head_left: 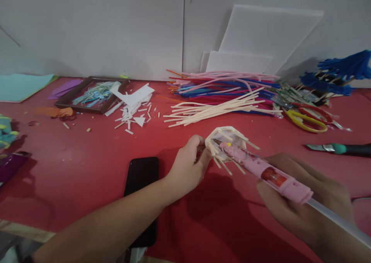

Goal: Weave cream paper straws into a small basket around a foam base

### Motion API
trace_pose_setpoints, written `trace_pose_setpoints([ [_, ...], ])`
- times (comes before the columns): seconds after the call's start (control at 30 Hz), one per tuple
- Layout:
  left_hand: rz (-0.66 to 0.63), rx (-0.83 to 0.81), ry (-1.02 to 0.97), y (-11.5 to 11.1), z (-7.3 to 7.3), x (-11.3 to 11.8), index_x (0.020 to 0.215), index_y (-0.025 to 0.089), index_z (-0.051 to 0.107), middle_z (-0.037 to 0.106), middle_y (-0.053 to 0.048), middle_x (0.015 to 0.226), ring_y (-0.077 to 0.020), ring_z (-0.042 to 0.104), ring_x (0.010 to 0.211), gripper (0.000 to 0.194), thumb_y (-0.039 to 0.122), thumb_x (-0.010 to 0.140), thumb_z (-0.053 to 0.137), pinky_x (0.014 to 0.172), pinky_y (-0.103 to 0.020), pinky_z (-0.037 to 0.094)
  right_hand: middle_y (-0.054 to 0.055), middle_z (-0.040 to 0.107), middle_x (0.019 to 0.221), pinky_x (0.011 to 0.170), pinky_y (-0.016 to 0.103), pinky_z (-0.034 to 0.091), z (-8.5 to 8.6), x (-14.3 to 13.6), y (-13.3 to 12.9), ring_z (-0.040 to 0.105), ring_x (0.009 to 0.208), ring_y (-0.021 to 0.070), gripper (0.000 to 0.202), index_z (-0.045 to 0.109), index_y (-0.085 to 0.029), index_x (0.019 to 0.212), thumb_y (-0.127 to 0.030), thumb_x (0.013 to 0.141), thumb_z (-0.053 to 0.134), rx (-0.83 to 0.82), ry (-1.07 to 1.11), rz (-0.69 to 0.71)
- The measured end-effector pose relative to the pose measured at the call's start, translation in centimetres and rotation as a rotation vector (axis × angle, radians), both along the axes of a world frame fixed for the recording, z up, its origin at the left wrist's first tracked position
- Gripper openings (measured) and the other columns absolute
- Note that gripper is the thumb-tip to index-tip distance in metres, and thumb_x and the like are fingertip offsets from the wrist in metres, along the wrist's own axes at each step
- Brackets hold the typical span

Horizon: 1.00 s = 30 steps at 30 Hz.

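Observation:
My left hand (193,164) pinches the left edge of a small cream-coloured craft piece (232,133). This piece has a many-sided rim, a pale inner face and several short sticks poking out from its edge. Wrapped in my right hand (307,193) is a pink hot glue gun (255,164) with a clear glue stick (339,218) running out of its back. The gun's dark nozzle points into the craft piece near its left inner rim; whether the tip touches cannot be made out. Both things are held above the red table (95,166).
A black phone (142,201) lies beside my left forearm. Behind the hands are cream pipe cleaners (214,110), coloured pipe cleaners (232,81) and white scraps (135,102). At right lie yellow-handled scissors (307,122) and a utility knife (339,148), its blade pointing left. A brown tray (81,108) holds shreds.

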State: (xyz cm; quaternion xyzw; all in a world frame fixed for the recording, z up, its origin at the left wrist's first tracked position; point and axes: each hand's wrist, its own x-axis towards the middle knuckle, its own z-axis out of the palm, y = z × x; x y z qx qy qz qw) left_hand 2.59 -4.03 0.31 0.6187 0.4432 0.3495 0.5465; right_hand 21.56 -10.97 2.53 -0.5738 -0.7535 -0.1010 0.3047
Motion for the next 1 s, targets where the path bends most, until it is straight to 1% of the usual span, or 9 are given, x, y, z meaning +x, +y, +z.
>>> trace_pose_setpoints([
  [0.1, 0.003, -0.021, -0.010, 0.0, -0.1, 0.0, 0.084, 0.020, 0.045, 0.054, 0.004, 0.066, -0.0054, 0.042, 0.045, 0.020, 0.039, 0.092, 0.047, 0.046, -0.020, 0.034, -0.001, 0.056, 0.068, 0.049, 0.024, 0.037, 0.0, -0.3, 0.0, 0.051, 0.054, 0.0131, 0.008, 0.052, -0.023, 0.085, -0.026, 0.087, 0.045, -0.004, 0.000, -0.001],
  [0.17, 0.009, -0.045, -0.014, 0.0, -0.2, 0.0, 0.085, 0.020, 0.046, 0.055, 0.004, 0.067, -0.0050, 0.041, 0.044, 0.021, 0.039, 0.092, 0.048, 0.045, -0.020, 0.034, 0.000, 0.056, 0.068, 0.048, 0.024, 0.037, -0.3, -0.1, 0.1, 0.053, 0.054, 0.0129, 0.007, 0.052, -0.022, 0.087, -0.025, 0.087, 0.046, 0.034, -0.017, 0.052],
  [0.27, 0.030, -0.071, -0.018, 0.0, -0.4, 0.1, 0.085, 0.020, 0.048, 0.053, 0.006, 0.064, -0.0047, 0.040, 0.041, 0.018, 0.037, 0.091, 0.048, 0.042, -0.019, 0.033, 0.001, 0.060, 0.074, 0.052, 0.023, 0.041, -0.8, 0.4, 0.3, 0.057, 0.059, 0.0138, 0.009, 0.053, -0.022, 0.090, -0.022, 0.085, 0.046, 0.068, -0.062, 0.120],
  [0.37, 0.043, -0.089, -0.015, 0.1, -0.4, 0.1, 0.084, 0.020, 0.048, 0.050, 0.007, 0.060, -0.0050, 0.040, 0.038, 0.016, 0.035, 0.091, 0.048, 0.040, -0.019, 0.033, 0.003, 0.063, 0.078, 0.055, 0.025, 0.044, -1.0, 0.6, 0.3, 0.060, 0.062, 0.0155, 0.013, 0.054, -0.023, 0.094, -0.021, 0.084, 0.046, 0.035, -0.070, 0.123],
  [0.47, 0.047, -0.105, 0.000, 0.2, -0.3, 0.2, 0.082, 0.020, 0.048, 0.050, 0.007, 0.058, -0.0051, 0.039, 0.036, 0.016, 0.035, 0.090, 0.049, 0.039, -0.019, 0.032, 0.003, 0.064, 0.078, 0.055, 0.026, 0.045, -0.6, 0.6, 0.2, 0.062, 0.065, 0.0168, 0.018, 0.054, -0.023, 0.098, -0.020, 0.084, 0.045, 0.038, -0.093, 0.134],
  [0.57, 0.059, -0.112, 0.035, 0.1, -0.1, 0.2, 0.082, 0.020, 0.049, 0.052, 0.007, 0.057, -0.0055, 0.039, 0.037, 0.016, 0.034, 0.088, 0.050, 0.040, -0.019, 0.032, 0.004, 0.066, 0.081, 0.056, 0.026, 0.046, -0.1, 0.5, 0.1, 0.064, 0.068, 0.0171, 0.019, 0.054, -0.023, 0.101, -0.022, 0.085, 0.044, 0.024, -0.126, 0.085],
  [0.7, 0.060, -0.064, 0.097, 0.0, 0.2, 0.1, 0.083, 0.020, 0.051, 0.053, 0.006, 0.055, -0.0071, 0.041, 0.040, 0.016, 0.035, 0.088, 0.051, 0.043, -0.021, 0.032, 0.003, 0.066, 0.080, 0.055, 0.025, 0.045, 0.3, 0.5, -0.1, 0.063, 0.066, 0.0159, 0.015, 0.053, -0.023, 0.097, -0.021, 0.085, 0.044, -0.012, -0.130, 0.067],
  [0.9, 0.026, 0.024, 0.180, -0.2, 0.5, 0.0, 0.081, 0.020, 0.050, 0.052, 0.006, 0.055, -0.0074, 0.040, 0.043, 0.016, 0.033, 0.089, 0.049, 0.047, -0.021, 0.031, 0.000, 0.063, 0.075, 0.047, 0.027, 0.037, 0.6, 0.5, -0.2, 0.059, 0.059, 0.0159, 0.014, 0.051, -0.026, 0.094, -0.023, 0.084, 0.042, -0.070, -0.132, 0.063],
  [1.0, 0.021, 0.038, 0.182, -0.2, 0.6, 0.0, 0.082, 0.020, 0.050, 0.054, 0.005, 0.056, -0.0073, 0.040, 0.043, 0.015, 0.033, 0.089, 0.048, 0.047, -0.021, 0.031, 0.000, 0.062, 0.074, 0.048, 0.027, 0.038, 0.8, 0.3, -0.4, 0.059, 0.059, 0.0164, 0.010, 0.050, -0.026, 0.091, -0.024, 0.084, 0.042, -0.072, -0.096, 0.049],
])
